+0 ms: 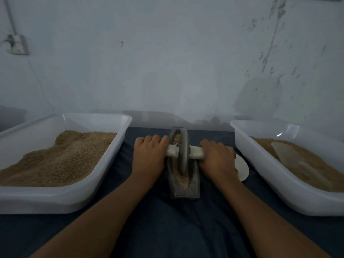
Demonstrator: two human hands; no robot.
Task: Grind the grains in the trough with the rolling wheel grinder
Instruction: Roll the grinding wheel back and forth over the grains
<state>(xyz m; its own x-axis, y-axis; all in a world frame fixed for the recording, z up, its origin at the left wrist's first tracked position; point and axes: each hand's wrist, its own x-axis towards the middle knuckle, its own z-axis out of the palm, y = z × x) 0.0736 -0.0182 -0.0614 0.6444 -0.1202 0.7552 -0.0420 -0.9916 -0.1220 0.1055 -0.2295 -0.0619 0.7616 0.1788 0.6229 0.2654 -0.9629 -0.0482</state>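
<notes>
Now both hands, the left hand (149, 155) and right hand (216, 158), grip the handle (195, 152); between them, the trough (183, 187) runs straight away, wheel (183, 151) upright inside.

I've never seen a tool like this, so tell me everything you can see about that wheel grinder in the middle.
The rolling wheel grinder is a dull grey disc, metal or stone by its look, standing upright on edge in a narrow dark trough on the blue cloth. A pale rod-like handle runs through its centre and sticks out both sides. The left hand grips one end, the right hand the other. Tan grains lie in the trough around the wheel's lower edge.
</notes>
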